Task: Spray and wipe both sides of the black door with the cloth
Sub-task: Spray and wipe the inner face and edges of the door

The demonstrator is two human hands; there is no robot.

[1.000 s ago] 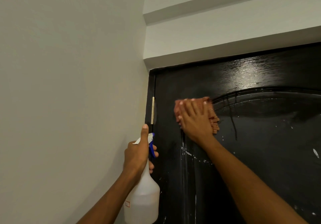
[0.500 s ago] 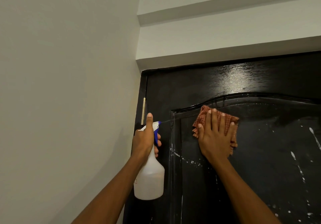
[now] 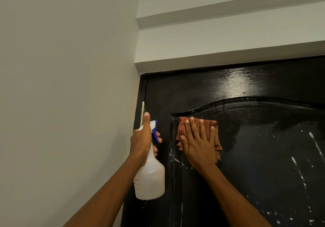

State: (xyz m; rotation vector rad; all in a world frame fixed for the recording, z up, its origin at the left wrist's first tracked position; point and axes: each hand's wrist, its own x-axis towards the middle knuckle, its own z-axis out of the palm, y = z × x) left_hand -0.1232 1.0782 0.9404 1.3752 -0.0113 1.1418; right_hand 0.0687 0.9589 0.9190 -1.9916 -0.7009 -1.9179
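The right hand (image 3: 199, 146) presses a checked orange cloth (image 3: 212, 127) flat, fingers spread, against the glossy black panelled door (image 3: 263, 156), near the panel's upper left corner. The left hand (image 3: 141, 141) grips a translucent white spray bottle (image 3: 149, 179) beside it.

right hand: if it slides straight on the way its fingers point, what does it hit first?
The right hand, flat on the cloth, points up the door. First in line is probably the raised arched moulding just above the cloth's top edge.
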